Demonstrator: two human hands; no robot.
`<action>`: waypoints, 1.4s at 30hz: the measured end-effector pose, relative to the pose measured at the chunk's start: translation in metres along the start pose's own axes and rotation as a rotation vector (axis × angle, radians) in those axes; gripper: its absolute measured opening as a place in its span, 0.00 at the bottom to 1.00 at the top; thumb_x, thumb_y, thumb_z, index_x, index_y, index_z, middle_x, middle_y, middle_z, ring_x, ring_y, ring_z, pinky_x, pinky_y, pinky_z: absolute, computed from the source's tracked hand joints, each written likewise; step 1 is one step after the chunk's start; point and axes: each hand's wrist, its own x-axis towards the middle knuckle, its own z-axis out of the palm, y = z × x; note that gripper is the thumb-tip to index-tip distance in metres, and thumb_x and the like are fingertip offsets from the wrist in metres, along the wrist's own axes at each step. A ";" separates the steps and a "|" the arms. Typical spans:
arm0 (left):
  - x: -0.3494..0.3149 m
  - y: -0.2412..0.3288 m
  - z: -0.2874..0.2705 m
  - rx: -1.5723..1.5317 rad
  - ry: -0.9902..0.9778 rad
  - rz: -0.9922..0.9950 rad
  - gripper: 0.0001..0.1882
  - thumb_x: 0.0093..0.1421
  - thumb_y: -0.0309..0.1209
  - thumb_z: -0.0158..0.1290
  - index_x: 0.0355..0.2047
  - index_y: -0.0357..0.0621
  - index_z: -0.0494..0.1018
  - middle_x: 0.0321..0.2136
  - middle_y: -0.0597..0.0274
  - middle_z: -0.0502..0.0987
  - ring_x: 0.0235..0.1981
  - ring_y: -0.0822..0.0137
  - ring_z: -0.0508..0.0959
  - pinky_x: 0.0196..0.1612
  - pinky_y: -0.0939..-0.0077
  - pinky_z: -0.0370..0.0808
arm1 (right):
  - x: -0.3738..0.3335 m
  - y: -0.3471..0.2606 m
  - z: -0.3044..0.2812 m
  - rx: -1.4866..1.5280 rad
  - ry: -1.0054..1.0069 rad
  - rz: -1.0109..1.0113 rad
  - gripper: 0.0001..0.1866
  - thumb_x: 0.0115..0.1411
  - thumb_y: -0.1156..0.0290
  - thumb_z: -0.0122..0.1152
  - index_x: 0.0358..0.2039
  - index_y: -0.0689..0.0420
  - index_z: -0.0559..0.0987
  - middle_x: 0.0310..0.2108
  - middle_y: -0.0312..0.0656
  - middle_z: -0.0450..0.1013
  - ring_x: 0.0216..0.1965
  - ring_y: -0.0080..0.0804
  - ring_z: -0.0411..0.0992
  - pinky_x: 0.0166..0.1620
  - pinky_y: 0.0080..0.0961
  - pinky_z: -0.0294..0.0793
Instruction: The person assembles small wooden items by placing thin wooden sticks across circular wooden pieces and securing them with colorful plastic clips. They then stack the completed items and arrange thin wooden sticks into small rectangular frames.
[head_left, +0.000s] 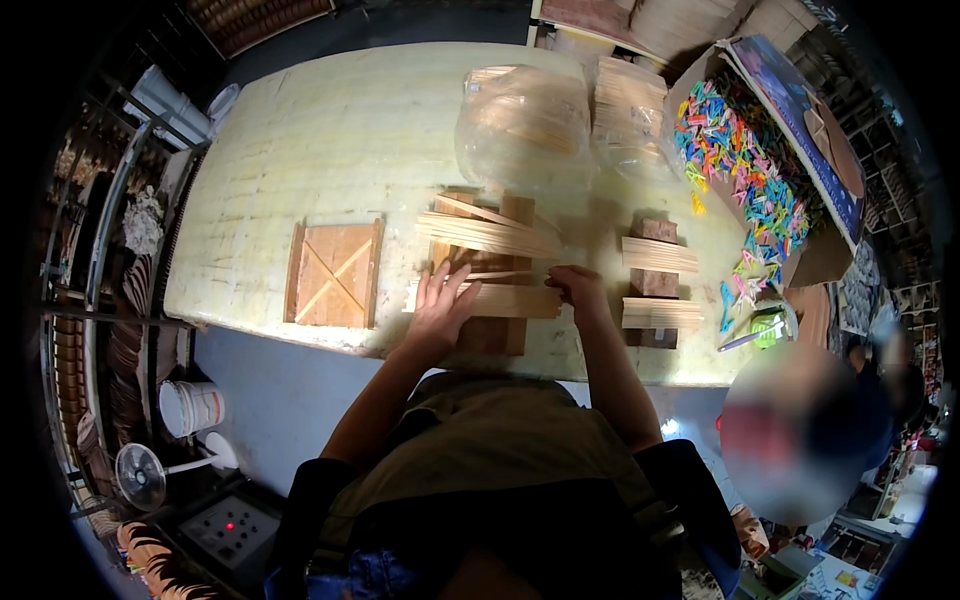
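A bundle of thin pale wooden strips [512,300] lies across brown wooden blocks [490,336] near the table's front edge. My left hand [443,303] rests on the bundle's left part, its fingers spread. At the bundle's right end, the fingers of my right hand [578,288] are pinched together. A single thin strip [500,274] runs from my left fingertips to the right ones; the exact grip is too small to see. Just beyond, a looser bundle of strips [490,235] fans out at a slant over the same blocks.
Left on the table [250,130] lies a wooden frame [333,272] with crossed strips. Two strip bundles [660,254] rest on blocks at right. Plastic bags of strips [525,115] stand behind. A carton [840,150] holds colourful clothes pegs [735,150]; a green container [768,328] sits nearby.
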 end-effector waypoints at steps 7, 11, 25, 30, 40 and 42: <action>0.004 -0.002 0.000 -0.097 -0.071 -0.026 0.22 0.56 0.28 0.48 0.53 0.43 0.65 0.54 0.53 0.66 0.57 0.49 0.63 0.63 0.51 0.52 | -0.004 0.020 -0.013 0.054 -0.053 0.077 0.11 0.55 0.68 0.59 0.35 0.62 0.79 0.28 0.38 0.74 0.28 0.24 0.71 0.31 0.22 0.72; 0.007 0.001 -0.003 -0.079 -0.105 -0.048 0.23 0.56 0.29 0.49 0.53 0.43 0.65 0.53 0.54 0.66 0.55 0.50 0.64 0.62 0.52 0.53 | -0.021 0.028 -0.015 0.375 -0.122 0.082 0.12 0.56 0.69 0.57 0.39 0.62 0.76 0.31 0.41 0.74 0.32 0.31 0.74 0.36 0.27 0.76; 0.007 0.008 -0.010 -0.026 -0.247 -0.062 0.26 0.54 0.29 0.47 0.54 0.65 0.70 0.59 0.52 0.59 0.62 0.45 0.56 0.65 0.49 0.47 | -0.059 0.037 -0.001 0.443 -0.119 -0.044 0.18 0.55 0.81 0.51 0.47 0.65 0.73 0.41 0.44 0.73 0.41 0.35 0.74 0.45 0.31 0.77; 0.003 0.006 -0.005 -0.033 -0.225 -0.052 0.26 0.54 0.26 0.45 0.53 0.66 0.71 0.61 0.53 0.58 0.63 0.44 0.55 0.65 0.47 0.46 | -0.057 0.038 -0.002 0.460 -0.127 -0.045 0.17 0.55 0.81 0.51 0.46 0.65 0.73 0.42 0.45 0.73 0.40 0.35 0.74 0.45 0.31 0.77; 0.004 0.007 -0.004 -0.014 -0.242 -0.051 0.28 0.54 0.24 0.44 0.54 0.68 0.70 0.62 0.53 0.56 0.63 0.45 0.54 0.65 0.46 0.44 | -0.052 0.036 -0.003 0.489 -0.098 -0.019 0.12 0.56 0.79 0.52 0.42 0.65 0.74 0.38 0.45 0.73 0.38 0.36 0.75 0.42 0.32 0.79; 0.002 0.006 -0.001 0.008 -0.242 -0.047 0.27 0.53 0.27 0.47 0.53 0.70 0.71 0.62 0.55 0.55 0.63 0.44 0.54 0.64 0.45 0.45 | -0.050 0.037 -0.002 0.465 -0.073 -0.023 0.12 0.56 0.79 0.52 0.41 0.66 0.74 0.39 0.45 0.73 0.37 0.36 0.75 0.41 0.32 0.79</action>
